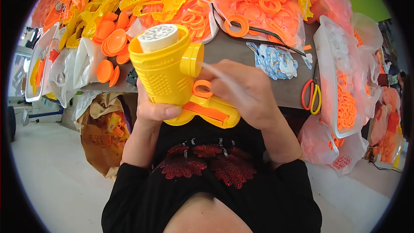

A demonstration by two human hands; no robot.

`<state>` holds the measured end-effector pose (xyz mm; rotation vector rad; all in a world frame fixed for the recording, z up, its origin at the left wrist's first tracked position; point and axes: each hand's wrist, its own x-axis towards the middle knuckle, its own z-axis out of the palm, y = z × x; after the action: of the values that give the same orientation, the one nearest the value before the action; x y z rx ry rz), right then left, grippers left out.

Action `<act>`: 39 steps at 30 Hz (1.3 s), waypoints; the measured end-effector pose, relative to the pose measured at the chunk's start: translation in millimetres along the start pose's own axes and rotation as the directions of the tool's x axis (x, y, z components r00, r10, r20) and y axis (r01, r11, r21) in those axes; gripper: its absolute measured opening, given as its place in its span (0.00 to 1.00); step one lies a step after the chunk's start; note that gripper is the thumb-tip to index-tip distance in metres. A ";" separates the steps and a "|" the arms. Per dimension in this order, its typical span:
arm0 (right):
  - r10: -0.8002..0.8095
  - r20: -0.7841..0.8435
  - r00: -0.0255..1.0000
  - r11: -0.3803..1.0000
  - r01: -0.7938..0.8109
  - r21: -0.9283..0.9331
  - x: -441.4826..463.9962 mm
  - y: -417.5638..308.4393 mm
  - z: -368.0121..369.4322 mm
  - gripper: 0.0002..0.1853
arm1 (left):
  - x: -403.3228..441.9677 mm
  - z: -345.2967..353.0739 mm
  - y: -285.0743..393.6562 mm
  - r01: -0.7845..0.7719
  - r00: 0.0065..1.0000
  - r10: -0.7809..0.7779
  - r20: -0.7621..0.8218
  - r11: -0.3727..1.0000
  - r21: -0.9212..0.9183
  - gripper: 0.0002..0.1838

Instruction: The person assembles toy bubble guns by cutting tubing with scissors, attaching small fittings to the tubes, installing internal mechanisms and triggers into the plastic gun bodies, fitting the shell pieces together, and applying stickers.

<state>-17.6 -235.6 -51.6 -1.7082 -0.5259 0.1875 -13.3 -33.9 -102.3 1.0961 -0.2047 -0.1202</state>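
Observation:
My left hand (156, 107) is wrapped round a yellow plastic toy (160, 75), thumb across its lower front. The toy has an upright, cup-shaped body with a white perforated disc insert (158, 37) in its top and a round yellow cap (192, 59) on its side. Below it, a double-barrelled yellow part (215, 108) carries an orange band and a small orange ring (202, 89). Curled fingers of my right hand (246, 87) press against the toy's right side near that ring; their tips are partly hidden. A blurred translucent strip (230, 81) runs from the cap across this hand.
Piles of yellow parts (114, 2) and bagged orange rings (254, 4) cover the table's back. Orange discs (115, 41) lie left. Blue-white stickers (276, 60), scissors (311, 97) and a white tray (327, 73) with orange chain are right. A paper bag (97, 142) stands below left.

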 end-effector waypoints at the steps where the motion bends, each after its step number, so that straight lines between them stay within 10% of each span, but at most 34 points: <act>1: 0.000 0.009 1.000 1.000 0.000 0.000 -7.5 7.1 -0.5 0.18 | -1.4 -1.2 -0.6 -0.027 0.999 0.028 0.021 0.999 -0.045 0.48; 4: -0.014 -0.124 0.992 0.984 0.035 0.174 -29.6 21.7 -0.5 0.46 | -1.3 -14.7 -2.9 -0.038 0.998 0.042 0.051 0.996 -0.077 0.49; 7: -0.036 -0.117 0.992 0.985 0.055 0.163 -48.7 42.5 20.0 0.48 | -2.7 -9.2 -2.0 -0.012 0.997 0.019 0.079 0.996 -0.091 0.49; 11: -0.063 -0.179 0.982 0.963 0.107 0.246 -42.9 45.3 35.6 0.34 | -3.7 -3.7 -8.0 -0.042 0.996 0.051 0.078 0.992 -0.115 0.48; 17: -0.501 -0.197 0.843 0.844 0.425 -0.328 -40.1 36.8 32.5 0.27 | -19.1 4.7 -6.7 0.104 0.983 -0.048 0.175 0.939 -0.329 0.48; 21: -0.411 -0.223 0.884 0.871 0.453 0.191 -33.5 53.1 29.1 0.30 | -54.7 27.0 10.7 -0.070 0.991 0.089 -0.096 0.980 0.185 0.47; 25: -0.351 -0.025 0.936 0.933 0.347 -0.101 -47.7 30.0 35.0 0.38 | -8.6 1.2 -3.7 0.041 0.895 0.176 0.411 0.883 -0.468 0.44; 27: -0.432 -0.191 0.882 0.899 0.405 -0.165 -42.3 30.4 41.4 0.34 | -11.2 9.3 -1.3 0.106 0.941 0.083 0.327 0.847 -0.521 0.41; 31: -0.385 -0.231 0.893 0.911 0.408 0.057 -32.3 43.8 32.8 0.31 | -41.2 -11.5 -9.5 0.070 0.998 -0.065 0.025 0.957 -0.282 0.35; 32: -0.423 -0.242 0.873 0.887 0.454 0.087 -29.6 49.2 35.1 0.31 | -39.6 -15.6 -8.4 -0.022 0.999 0.016 0.035 0.985 0.170 0.34; 34: -0.312 -0.236 0.920 0.938 0.338 0.080 -31.1 43.1 36.8 0.29 | -34.5 -20.3 -7.0 -0.185 0.982 0.124 0.144 0.448 0.875 0.33; 35: -0.312 -0.234 0.921 0.937 0.338 0.083 -25.8 37.6 30.7 0.29 | -25.6 -21.1 -7.8 -0.182 0.982 0.125 0.141 0.447 0.876 0.33; 36: -0.078 -0.080 0.994 0.996 0.082 0.042 -13.8 34.8 19.6 0.28 | -11.3 -21.6 -9.8 -0.086 0.994 0.109 -0.025 0.888 0.452 0.33; 37: 0.173 0.056 0.983 0.985 -0.171 -0.039 -2.0 35.3 7.5 0.26 | -0.4 -22.4 -11.2 -0.022 0.989 -0.001 -0.146 0.988 -0.156 0.34; 39: -0.049 -0.109 0.993 0.957 0.016 -0.288 14.2 59.1 -14.1 0.20 | 5.2 -30.8 -14.2 -0.097 0.983 0.077 -0.168 0.989 -0.109 0.35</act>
<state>14.8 -249.0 -103.3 -1.9781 -0.5131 -0.0136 -1.3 -14.6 -128.0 0.9737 -0.0966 0.0362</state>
